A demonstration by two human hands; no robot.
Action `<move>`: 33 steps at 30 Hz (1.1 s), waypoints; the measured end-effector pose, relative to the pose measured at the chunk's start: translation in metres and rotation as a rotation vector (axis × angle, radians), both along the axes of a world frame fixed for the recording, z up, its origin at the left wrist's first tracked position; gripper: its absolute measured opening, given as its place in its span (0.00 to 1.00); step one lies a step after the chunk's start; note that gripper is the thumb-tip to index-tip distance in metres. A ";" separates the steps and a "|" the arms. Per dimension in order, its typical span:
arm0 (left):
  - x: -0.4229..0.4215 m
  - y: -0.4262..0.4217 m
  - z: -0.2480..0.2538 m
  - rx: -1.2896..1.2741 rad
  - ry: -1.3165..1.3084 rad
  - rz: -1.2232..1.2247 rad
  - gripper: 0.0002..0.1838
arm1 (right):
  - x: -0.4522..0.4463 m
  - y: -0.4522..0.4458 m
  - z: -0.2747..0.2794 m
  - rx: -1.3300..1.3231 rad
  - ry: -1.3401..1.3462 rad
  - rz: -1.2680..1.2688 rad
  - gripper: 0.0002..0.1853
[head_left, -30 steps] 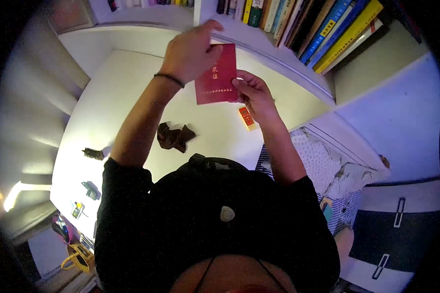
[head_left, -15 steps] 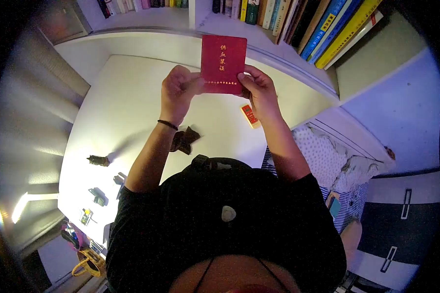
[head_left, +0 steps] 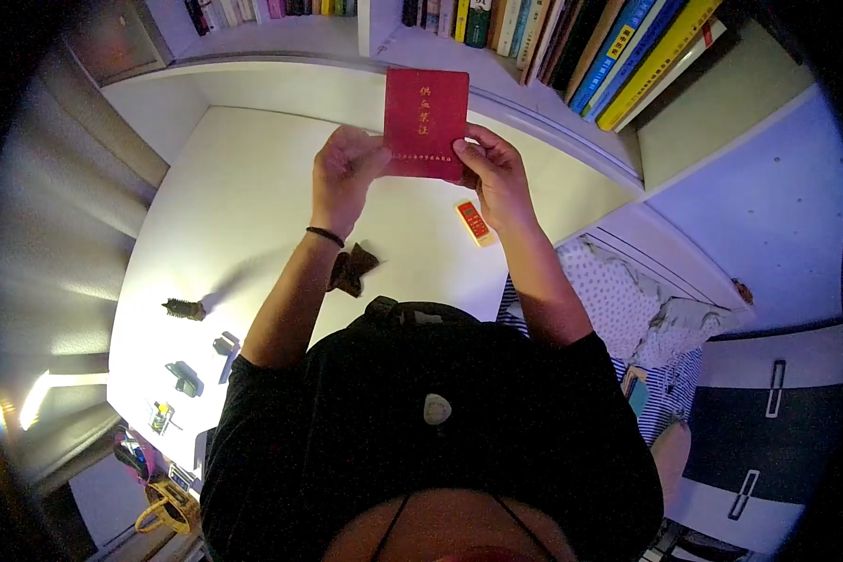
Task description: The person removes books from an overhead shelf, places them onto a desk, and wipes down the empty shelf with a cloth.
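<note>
A red certificate booklet (head_left: 426, 117) with gold Chinese characters on its cover is held up in front of me, above the far part of the white table (head_left: 253, 178). My left hand (head_left: 348, 169), with a black band on the wrist, pinches the booklet's lower left edge. At the lower right corner, my right hand (head_left: 493, 169) grips it with the thumb on the cover and the other fingers behind. Below my right hand lies a remote control (head_left: 473, 223) with a red face. A dark brown bow-shaped item (head_left: 351, 270) lies beside my left forearm, which partly hides it.
Bookshelves with several books (head_left: 628, 61) run along the back. On the table's left are a dark bristly brush (head_left: 184, 309) and small dark items (head_left: 184, 377). A bright lamp (head_left: 37, 398) stands at the left edge; a bed with a pillow (head_left: 618, 295) is at right.
The view has shifted slightly, so the table items and shelf appear a little further left. Both hands still hold the booklet in nearly the same position.
</note>
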State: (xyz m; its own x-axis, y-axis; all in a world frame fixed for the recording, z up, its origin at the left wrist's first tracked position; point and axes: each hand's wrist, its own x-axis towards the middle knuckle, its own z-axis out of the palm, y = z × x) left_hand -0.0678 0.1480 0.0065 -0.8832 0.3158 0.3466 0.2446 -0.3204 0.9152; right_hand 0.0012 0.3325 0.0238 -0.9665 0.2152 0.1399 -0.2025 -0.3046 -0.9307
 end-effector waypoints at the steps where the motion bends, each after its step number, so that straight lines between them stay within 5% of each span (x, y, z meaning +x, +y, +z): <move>1: 0.000 0.001 -0.001 -0.063 0.061 0.033 0.08 | 0.000 0.000 0.000 0.000 0.000 0.000 0.15; 4: 0.007 0.007 0.007 -0.298 0.242 0.139 0.12 | 0.003 -0.004 0.003 -0.012 -0.037 0.000 0.17; 9: 0.022 0.014 0.022 -0.164 0.065 -0.072 0.24 | 0.007 -0.020 0.009 0.126 0.147 0.051 0.28; 16: 0.022 0.007 0.022 -0.136 -0.131 -0.288 0.22 | 0.010 -0.019 0.001 0.428 0.228 0.012 0.35; 21: 0.013 -0.002 0.010 0.167 -0.387 -0.339 0.26 | 0.015 -0.006 0.008 0.004 0.018 0.093 0.25; 33: 0.008 -0.017 0.009 0.497 -0.538 -0.592 0.30 | 0.013 0.002 -0.001 -0.133 0.061 0.099 0.20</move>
State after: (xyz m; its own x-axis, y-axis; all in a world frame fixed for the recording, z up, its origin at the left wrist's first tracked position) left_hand -0.0595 0.1309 0.0154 -0.7068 0.6904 0.1544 -0.4990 -0.6412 0.5830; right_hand 0.0142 0.3349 0.0229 -0.9745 0.1398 0.1755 -0.2202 -0.4457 -0.8677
